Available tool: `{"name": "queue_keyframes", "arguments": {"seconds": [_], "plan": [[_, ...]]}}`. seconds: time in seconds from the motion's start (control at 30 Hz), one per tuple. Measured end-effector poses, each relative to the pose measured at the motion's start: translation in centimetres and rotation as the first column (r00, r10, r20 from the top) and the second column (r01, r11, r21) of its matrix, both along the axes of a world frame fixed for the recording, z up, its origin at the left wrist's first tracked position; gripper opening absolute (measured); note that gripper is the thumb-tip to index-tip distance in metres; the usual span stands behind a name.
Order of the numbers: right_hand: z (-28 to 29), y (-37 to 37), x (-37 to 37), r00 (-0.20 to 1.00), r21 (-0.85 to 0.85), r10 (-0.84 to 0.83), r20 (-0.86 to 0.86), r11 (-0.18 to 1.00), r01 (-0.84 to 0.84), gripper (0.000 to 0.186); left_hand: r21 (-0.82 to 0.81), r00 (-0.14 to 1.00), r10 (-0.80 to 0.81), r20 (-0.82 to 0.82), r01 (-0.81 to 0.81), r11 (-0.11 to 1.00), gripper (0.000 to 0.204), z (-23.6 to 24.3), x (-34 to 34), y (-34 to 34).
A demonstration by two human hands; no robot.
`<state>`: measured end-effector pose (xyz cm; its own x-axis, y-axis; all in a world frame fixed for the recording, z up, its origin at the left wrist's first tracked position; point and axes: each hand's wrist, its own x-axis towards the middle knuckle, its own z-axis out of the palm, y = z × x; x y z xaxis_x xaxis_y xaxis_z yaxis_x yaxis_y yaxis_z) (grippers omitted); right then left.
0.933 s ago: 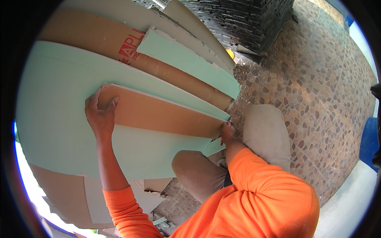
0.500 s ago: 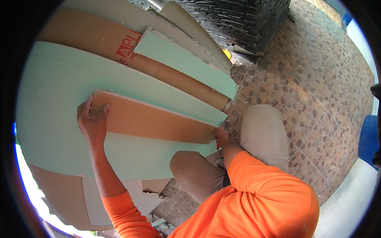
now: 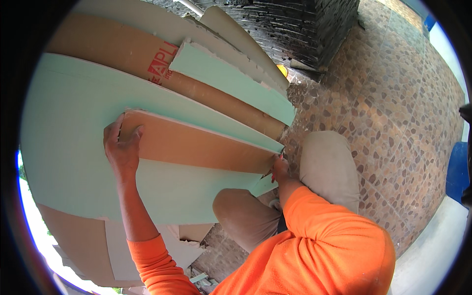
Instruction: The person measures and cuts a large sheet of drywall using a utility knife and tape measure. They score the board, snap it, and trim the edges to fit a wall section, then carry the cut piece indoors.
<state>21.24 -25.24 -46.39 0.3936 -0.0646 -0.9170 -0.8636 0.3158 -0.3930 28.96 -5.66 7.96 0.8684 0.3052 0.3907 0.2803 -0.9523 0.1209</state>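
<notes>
A brown-faced plasterboard strip with a rough pale edge lies over a large light-green plasterboard sheet. My left hand grips the strip's far-left end, thumb on the brown face and fingers round the broken edge. At the opposite end, close to my knees, my right hand is closed on a small red tool. Its kind is mostly hidden by the fingers. That hand sits right against the strip's end corner.
Behind lie a brown board with red print and a narrower green offcut. A dark rough-sided block stands on the pebble-patterned tiled floor. Board scraps litter the lower left. A blue container is at far right.
The strip has shifted slightly to the right and away from me, and both hands have moved with it. My right hand has turned a little at the strip's end.
</notes>
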Motion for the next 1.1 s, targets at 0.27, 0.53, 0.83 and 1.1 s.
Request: {"name": "queue_keyframes", "arguments": {"seconds": [0.27, 0.53, 0.83, 1.1], "plan": [[-2.0, 1.1, 0.0, 1.000, -0.039, 0.027, 0.016, 0.999, -0.026, 0.051, 0.053, 1.000, 0.026, 0.008, -0.026, 0.998, 0.056, -1.1, 1.4, 1.0], [-2.4, 1.5, 0.2, 0.993, -0.054, 0.106, 0.053, 0.993, -0.104, 0.043, 0.072, 0.999, 0.035, 0.002, -0.035, 0.997, 0.056, -1.6, 2.1, 1.5], [0.8, 1.1, 0.5, 0.991, -0.095, 0.101, 0.082, 0.991, -0.094, 0.035, 0.191, 0.999, 0.048, -0.016, -0.044, 0.981, 0.050, -1.5, 2.6, 0.9], [-0.4, 0.8, 0.8, 0.983, -0.042, 0.175, 0.054, 0.984, -0.173, 0.042, 0.224, 0.999, -0.008, -0.039, 0.017, 0.974, 0.054, -1.7, 2.4, 1.4]]}}
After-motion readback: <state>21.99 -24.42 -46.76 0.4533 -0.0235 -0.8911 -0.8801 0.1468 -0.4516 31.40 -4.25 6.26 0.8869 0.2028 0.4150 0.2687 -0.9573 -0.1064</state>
